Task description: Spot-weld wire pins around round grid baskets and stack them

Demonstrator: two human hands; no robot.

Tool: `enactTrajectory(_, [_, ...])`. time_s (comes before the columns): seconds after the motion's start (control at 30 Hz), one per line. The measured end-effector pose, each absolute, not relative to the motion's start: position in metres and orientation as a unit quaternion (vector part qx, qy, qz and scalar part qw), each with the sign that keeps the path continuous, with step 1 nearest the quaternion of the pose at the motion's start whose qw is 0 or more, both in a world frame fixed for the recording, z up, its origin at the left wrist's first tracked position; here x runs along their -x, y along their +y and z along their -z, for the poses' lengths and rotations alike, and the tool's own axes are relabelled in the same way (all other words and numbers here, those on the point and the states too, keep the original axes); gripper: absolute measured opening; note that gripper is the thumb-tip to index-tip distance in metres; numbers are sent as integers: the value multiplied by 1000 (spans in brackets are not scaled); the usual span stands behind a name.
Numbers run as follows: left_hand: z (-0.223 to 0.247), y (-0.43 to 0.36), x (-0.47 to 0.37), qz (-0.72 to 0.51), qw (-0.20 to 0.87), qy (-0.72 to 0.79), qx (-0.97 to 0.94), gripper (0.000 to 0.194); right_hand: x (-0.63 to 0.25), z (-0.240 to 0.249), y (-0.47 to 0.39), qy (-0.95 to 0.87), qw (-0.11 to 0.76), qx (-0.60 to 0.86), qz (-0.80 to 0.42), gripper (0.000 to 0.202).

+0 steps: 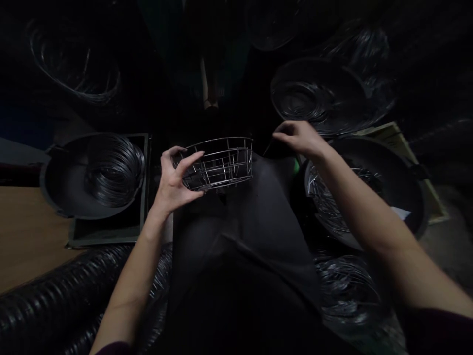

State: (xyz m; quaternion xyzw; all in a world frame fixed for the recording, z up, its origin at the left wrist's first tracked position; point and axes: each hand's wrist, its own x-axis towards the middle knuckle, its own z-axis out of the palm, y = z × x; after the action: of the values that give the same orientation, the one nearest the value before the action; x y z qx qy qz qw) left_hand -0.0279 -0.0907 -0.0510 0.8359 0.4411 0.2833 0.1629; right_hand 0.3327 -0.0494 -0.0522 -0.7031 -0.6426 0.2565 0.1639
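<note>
My left hand grips the left end of a shiny wire basket, thumb along its lower rim and fingers over the upper one. The basket is tilted on its side above my dark-covered lap. To the right of it, apart from the basket, my right hand is closed in a pinch. A thin metal wire sticks out down and left from those fingertips. Deep shadow hides what lies behind the basket.
On the left, a dark basin holds a stack of wire rings. At right, another basin contains many short wire pieces. A further basin with wire rings stands behind it. Ribbed dark coils lie lower left.
</note>
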Motion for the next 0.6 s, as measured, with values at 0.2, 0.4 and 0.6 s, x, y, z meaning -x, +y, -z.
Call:
enactTrajectory(0.2, [61, -87, 2, -250, 198, 425, -847, 83, -323, 87, -158, -725, 245, 628, -141, 28])
enactTrajectory(0.4, [66, -85, -1, -247, 207, 422, -847, 82, -295, 104, -174, -575, 380, 671, -271, 35])
enactTrajectory(0.6, [55, -86, 1, -250, 196, 413, -854, 82, -252, 25, -143, -594, 259, 490, -583, 45])
